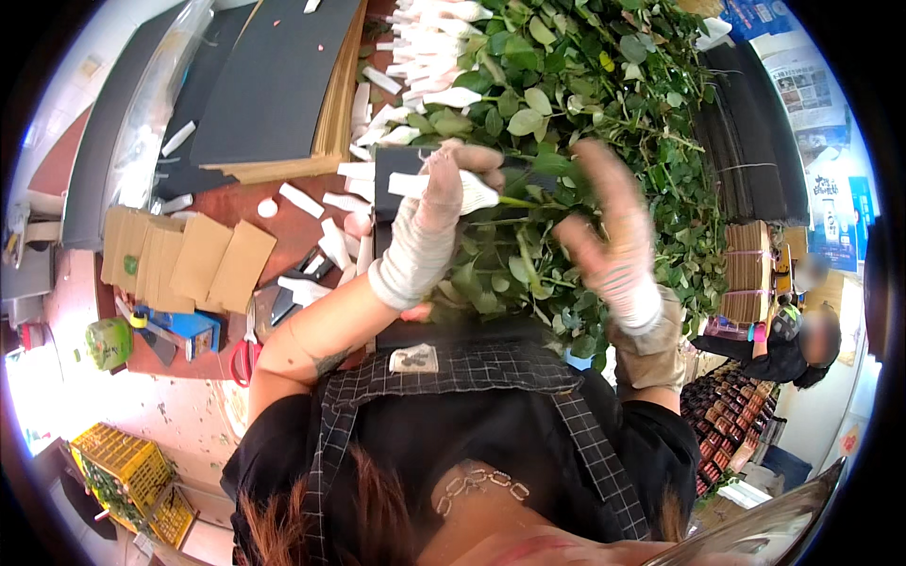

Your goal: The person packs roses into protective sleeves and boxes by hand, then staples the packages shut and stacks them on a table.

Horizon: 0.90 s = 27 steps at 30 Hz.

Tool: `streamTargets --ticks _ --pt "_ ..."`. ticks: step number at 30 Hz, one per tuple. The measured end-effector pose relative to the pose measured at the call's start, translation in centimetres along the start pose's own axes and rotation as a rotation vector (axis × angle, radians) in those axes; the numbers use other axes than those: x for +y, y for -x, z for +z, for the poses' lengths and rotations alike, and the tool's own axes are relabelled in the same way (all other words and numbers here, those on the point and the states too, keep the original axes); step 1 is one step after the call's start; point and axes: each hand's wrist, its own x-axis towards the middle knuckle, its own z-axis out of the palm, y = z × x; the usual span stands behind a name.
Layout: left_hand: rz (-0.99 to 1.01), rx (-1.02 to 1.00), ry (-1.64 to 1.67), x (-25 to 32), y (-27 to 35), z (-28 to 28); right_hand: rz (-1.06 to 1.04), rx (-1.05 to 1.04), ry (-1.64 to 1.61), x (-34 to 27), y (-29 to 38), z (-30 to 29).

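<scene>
My left hand (442, 205), in a white glove that leaves fingertips bare, is closed around a flower head in a white foam net sleeve (478, 192). The green stem points right, towards my right hand (616, 226), which is blurred, gloved at the wrist, its thumb and fingers apart above the leaves. Whether a leaf touches it I cannot tell. Below both hands lies a heap of leafy rose stems (524, 276). More sleeved flower heads (439, 49) are stacked at the upper middle, their leafy stems running right.
Loose white foam sleeves (301, 200) lie on the reddish table (248, 194). Black boards (272, 78) are stacked behind. Brown cardboard pieces (202, 262), red-handled scissors (245, 357) and a blue box (195, 331) are at left. Another person (786, 354) is at far right.
</scene>
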Motion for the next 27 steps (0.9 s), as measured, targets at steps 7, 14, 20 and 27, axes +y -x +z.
streamTargets --ticks 7,14,20,27 --pt "0.060 0.065 -0.122 4.1 0.0 0.7 -0.220 -0.195 0.420 -1.9 -0.6 1.3" --pt "0.652 0.600 0.046 7.6 1.1 -8.4 -0.342 0.034 0.684 -1.5 -2.8 -4.0" --pt "-0.174 -0.465 -1.443 -1.4 5.6 -8.0 -0.061 -0.358 0.384 -1.1 1.2 4.2" --pt "-0.223 -0.452 -1.552 -2.6 6.9 -7.6 -0.125 -0.496 0.575 2.4 4.1 11.3"
